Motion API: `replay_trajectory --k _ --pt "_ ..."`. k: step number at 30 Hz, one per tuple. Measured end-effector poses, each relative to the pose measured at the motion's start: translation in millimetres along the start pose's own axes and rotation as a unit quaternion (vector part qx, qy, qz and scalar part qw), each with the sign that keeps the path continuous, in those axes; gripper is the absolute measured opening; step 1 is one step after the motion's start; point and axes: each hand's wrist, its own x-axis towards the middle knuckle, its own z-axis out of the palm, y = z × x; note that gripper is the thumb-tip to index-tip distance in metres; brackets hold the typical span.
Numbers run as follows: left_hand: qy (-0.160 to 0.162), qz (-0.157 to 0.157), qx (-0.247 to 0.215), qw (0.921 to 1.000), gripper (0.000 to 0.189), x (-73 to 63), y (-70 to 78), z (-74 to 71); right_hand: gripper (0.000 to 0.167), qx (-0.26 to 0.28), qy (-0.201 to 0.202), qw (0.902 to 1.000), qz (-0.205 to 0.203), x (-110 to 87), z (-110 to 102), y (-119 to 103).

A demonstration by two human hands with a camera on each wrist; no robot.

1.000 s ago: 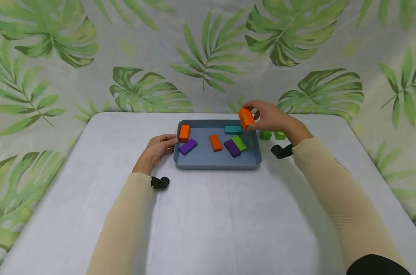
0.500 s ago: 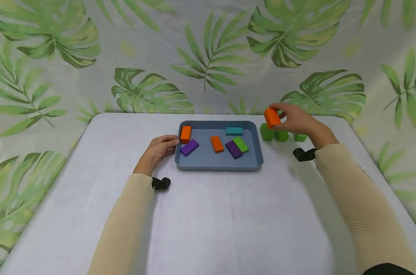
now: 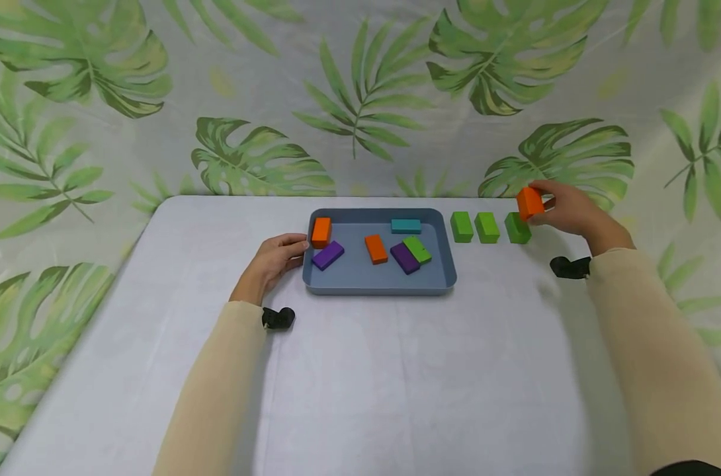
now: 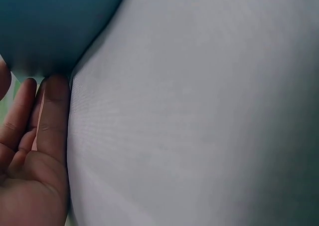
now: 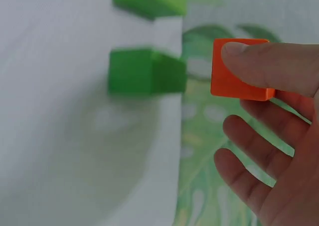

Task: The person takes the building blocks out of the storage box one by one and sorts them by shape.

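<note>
My right hand (image 3: 577,211) pinches an orange block (image 3: 530,203) between thumb and fingers, held up off the table. In the right wrist view the thumb lies across the orange block (image 5: 239,69), with two lower fingers free of it. Just below and left of it, three green blocks (image 3: 487,227) stand in a spaced row right of the tray; the rightmost green block (image 3: 518,228) is closest. My left hand (image 3: 272,261) touches the left wall of the grey-blue tray (image 3: 378,289). Fairly straight fingers (image 4: 52,116) meet the tray wall (image 4: 55,31) in the left wrist view.
Inside the tray lie an orange block (image 3: 321,233), a smaller orange block (image 3: 376,249), two purple blocks (image 3: 327,256), a green block (image 3: 417,250) and a teal block (image 3: 405,226). A white cloth covers the table (image 3: 360,377); a leaf-patterned curtain (image 3: 360,99) hangs behind.
My right hand has carried the orange block from above the tray's right back corner rightward, over the green blocks, to the row's right end. The left hand and tray stay put.
</note>
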Motion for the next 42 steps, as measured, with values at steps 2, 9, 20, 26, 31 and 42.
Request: replay_trajectory --k 2,9,20,26,31,42 --pt "0.0 0.0 0.0 1.0 0.043 -0.9 0.1 -0.5 0.078 -0.006 0.006 0.9999 0.01 -2.1 0 10" --pt "-0.001 -0.002 0.002 1.0 0.045 -1.9 0.5 -0.1 0.076 -0.035 0.014 0.999 0.022 -6.0 0 33" --pt "0.001 -0.005 0.002 1.0 0.043 0.1 -0.8 0.2 0.072 -0.052 -0.021 0.9977 0.036 -0.8 11 54" --pt "0.0 -0.005 0.006 1.0 0.044 -1.9 0.8 0.4 0.075 -0.044 -0.029 0.9976 0.044 1.8 16 61" --pt "0.001 -0.008 0.006 1.0 0.044 -2.3 1.6 1.1 0.077 -0.031 -0.032 0.9977 0.052 3.6 17 68" --pt "0.003 -0.008 0.005 0.9999 0.044 -2.7 2.2 1.5 0.081 -0.013 -0.045 0.9971 0.061 7.0 21 75"
